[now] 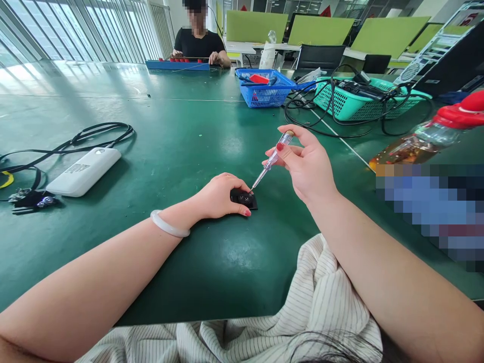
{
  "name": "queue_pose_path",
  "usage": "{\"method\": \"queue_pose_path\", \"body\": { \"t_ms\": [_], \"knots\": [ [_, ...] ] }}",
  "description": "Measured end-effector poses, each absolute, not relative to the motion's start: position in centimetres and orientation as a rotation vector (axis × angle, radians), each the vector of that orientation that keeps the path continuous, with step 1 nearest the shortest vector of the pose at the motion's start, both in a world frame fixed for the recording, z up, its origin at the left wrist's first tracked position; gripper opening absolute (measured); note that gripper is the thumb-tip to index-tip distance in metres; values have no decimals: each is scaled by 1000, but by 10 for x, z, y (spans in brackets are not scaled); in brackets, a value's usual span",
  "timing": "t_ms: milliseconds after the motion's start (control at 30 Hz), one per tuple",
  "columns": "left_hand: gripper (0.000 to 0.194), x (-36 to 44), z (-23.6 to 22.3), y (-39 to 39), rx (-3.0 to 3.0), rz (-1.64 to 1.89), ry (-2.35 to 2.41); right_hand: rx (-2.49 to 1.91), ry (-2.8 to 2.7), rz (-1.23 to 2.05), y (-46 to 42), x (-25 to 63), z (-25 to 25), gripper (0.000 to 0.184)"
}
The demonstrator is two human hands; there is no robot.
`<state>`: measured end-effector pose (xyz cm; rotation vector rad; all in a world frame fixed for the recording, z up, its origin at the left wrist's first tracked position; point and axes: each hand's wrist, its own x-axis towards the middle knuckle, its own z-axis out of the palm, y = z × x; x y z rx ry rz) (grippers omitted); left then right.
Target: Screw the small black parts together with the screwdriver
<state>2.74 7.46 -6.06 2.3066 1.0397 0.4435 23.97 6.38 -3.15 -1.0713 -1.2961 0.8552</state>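
A small black part (245, 198) lies flat on the green table (181, 151) in front of me. My left hand (221, 196) is closed around its left side and pins it to the surface. A clear-handled screwdriver (270, 161) is pinched in the fingers of my right hand (306, 164), slanting down to the left. Its tip touches the top of the black part.
A white power bank (85, 171) with black cables (75, 141) lies at the left. A blue basket (264, 86) and a teal basket (359, 98) of cables stand farther back. A bottle with a red cap (434, 133) lies at the right. Another person (198, 43) sits at the far end.
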Motion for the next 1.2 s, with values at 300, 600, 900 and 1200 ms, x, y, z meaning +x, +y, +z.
{"method": "queue_pose_path", "body": {
  "t_ms": [300,600,900,1200],
  "knots": [
    [43,28,-61,75,2313,458,1025,-1096,-1247,902,70,246,-37,44],
    [46,27,-60,75,2314,450,1043,-1139,-1163,946,70,246,-36,34],
    [44,27,-60,74,2308,446,1052,-1167,-1132,960,72,247,-38,30],
    [45,28,-61,75,2313,437,1054,-1229,-1043,1020,63,235,-27,15]
  ]
}}
